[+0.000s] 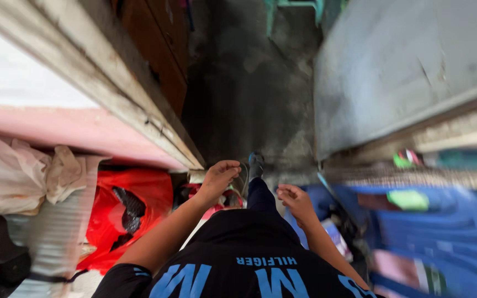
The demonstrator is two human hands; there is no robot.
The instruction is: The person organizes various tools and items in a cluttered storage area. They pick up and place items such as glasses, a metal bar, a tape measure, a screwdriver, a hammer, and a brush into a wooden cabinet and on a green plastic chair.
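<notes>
A: What is held?
B: Nothing is gripped; the left hand (220, 174) and right hand (295, 200) are loosely curled, empty, above the red bag (133, 212) and blue crate (448, 232)

A: Is anything handled?
B: Nothing yet; the concrete floor (249, 88) is being stepped across

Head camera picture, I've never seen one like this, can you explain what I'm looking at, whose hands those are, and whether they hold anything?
The one picture comes from a camera worn on a person's head, looking straight down their own body, so you see a dark shirt with blue lettering at the bottom and one foot in a dark shoe on a grey concrete floor. The two bare hands belong to that person. The left hand and the right hand are both loosely curled and hold nothing. The person stands in a narrow passage. On their left lie a red plastic bag and a pale bag below a weathered wooden frame. On their right are a grey panel and blue plastic items, too blurred to identify.
</notes>
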